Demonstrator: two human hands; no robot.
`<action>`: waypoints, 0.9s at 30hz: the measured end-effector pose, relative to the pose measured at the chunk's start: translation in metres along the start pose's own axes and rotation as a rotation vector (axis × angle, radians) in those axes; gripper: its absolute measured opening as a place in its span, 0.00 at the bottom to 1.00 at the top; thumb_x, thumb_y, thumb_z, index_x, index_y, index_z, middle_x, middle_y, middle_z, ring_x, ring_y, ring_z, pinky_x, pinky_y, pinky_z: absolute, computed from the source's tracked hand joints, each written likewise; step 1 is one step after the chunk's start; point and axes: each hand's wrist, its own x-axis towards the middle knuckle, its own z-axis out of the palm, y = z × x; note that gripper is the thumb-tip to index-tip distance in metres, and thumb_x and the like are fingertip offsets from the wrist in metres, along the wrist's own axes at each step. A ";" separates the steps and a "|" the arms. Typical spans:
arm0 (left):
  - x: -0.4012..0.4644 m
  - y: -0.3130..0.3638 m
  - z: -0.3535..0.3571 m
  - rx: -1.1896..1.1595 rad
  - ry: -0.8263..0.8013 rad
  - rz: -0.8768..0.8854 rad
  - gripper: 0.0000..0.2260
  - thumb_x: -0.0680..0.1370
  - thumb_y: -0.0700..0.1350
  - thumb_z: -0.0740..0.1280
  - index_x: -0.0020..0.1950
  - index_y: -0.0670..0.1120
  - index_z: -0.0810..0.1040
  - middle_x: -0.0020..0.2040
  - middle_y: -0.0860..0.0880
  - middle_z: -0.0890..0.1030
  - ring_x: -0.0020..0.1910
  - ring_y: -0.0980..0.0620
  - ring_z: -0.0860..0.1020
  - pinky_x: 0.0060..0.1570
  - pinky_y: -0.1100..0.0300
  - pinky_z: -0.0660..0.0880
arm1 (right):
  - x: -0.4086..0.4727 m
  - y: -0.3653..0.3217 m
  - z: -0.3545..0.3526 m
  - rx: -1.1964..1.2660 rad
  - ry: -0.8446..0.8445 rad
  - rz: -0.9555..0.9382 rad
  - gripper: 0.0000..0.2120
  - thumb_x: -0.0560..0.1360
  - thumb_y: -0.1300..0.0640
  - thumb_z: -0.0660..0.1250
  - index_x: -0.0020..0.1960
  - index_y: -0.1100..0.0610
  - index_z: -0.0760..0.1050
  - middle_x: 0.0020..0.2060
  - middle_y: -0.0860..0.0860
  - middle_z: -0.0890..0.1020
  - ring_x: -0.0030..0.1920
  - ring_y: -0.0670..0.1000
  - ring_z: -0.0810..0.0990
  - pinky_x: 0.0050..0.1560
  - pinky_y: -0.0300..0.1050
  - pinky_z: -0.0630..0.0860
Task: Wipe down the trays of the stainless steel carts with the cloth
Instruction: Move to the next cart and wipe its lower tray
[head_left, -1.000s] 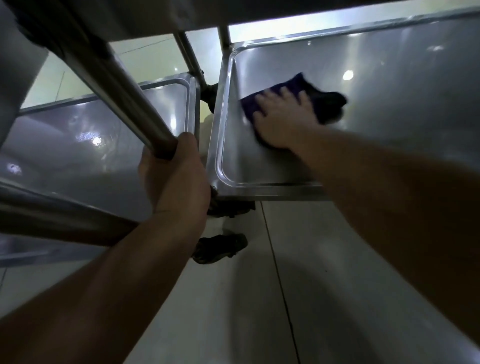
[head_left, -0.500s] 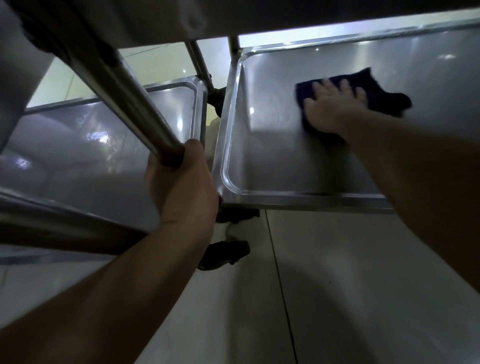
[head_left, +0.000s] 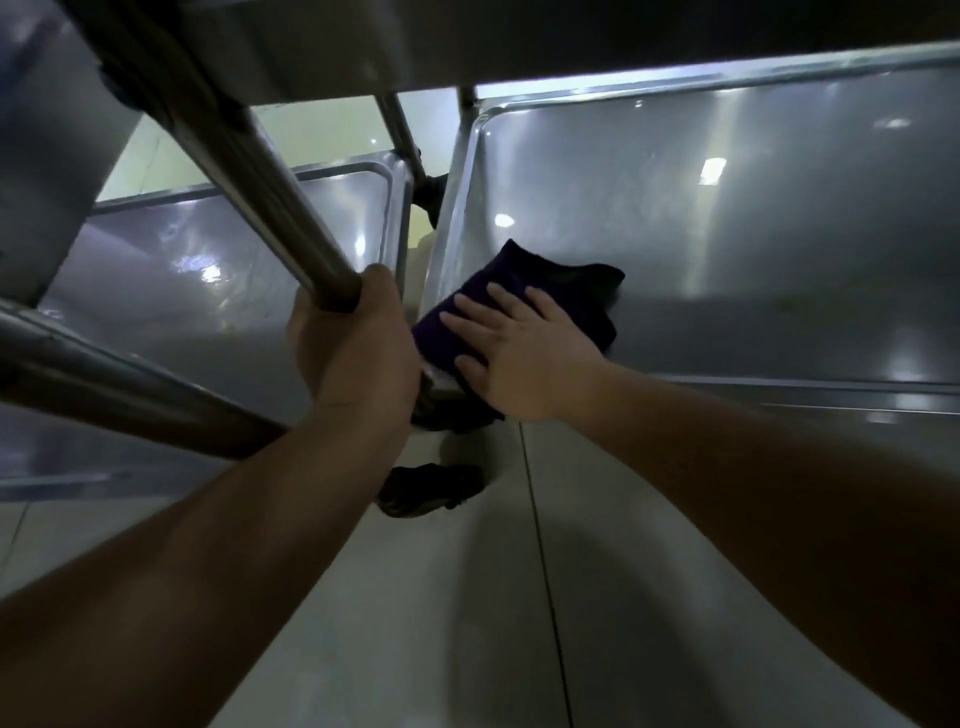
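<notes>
Pale tiled floor (head_left: 467, 597) beneath two steel carts. The right hand (head_left: 524, 353) presses a dark cloth (head_left: 545, 280) flat-fingered into the right tray's (head_left: 779, 208) near-left corner, mid-wipe. The left hand (head_left: 353, 343) grips a cart post (head_left: 270, 208). Next, probably sweep along the near edge.

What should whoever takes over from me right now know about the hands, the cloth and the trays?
Left hand grips the cart's upright pole.
Right hand presses flat on the dark cloth, at the near left corner of the right tray.
Done: wiping of this tray is under way; how much is covered cannot be told.
Left: the rest of this tray, then the left tray.
</notes>
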 end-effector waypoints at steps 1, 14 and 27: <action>0.000 0.000 0.000 0.004 0.000 -0.004 0.10 0.78 0.52 0.68 0.57 0.51 0.80 0.43 0.53 0.84 0.34 0.62 0.81 0.39 0.59 0.74 | -0.012 0.007 0.000 0.010 0.015 0.024 0.28 0.84 0.39 0.44 0.83 0.42 0.46 0.83 0.42 0.48 0.83 0.50 0.42 0.80 0.57 0.39; -0.004 0.003 0.004 -0.047 0.020 0.039 0.09 0.77 0.51 0.68 0.51 0.47 0.81 0.39 0.51 0.83 0.26 0.63 0.75 0.24 0.72 0.69 | -0.160 0.202 -0.033 0.138 0.092 0.888 0.29 0.85 0.41 0.44 0.84 0.45 0.44 0.83 0.44 0.43 0.83 0.53 0.41 0.80 0.59 0.38; -0.005 0.000 0.002 0.021 -0.012 0.050 0.08 0.80 0.52 0.68 0.56 0.50 0.79 0.46 0.52 0.85 0.29 0.69 0.78 0.33 0.68 0.71 | -0.005 0.024 -0.014 -0.029 -0.065 -0.007 0.28 0.85 0.41 0.46 0.84 0.42 0.46 0.83 0.41 0.46 0.83 0.51 0.41 0.80 0.57 0.36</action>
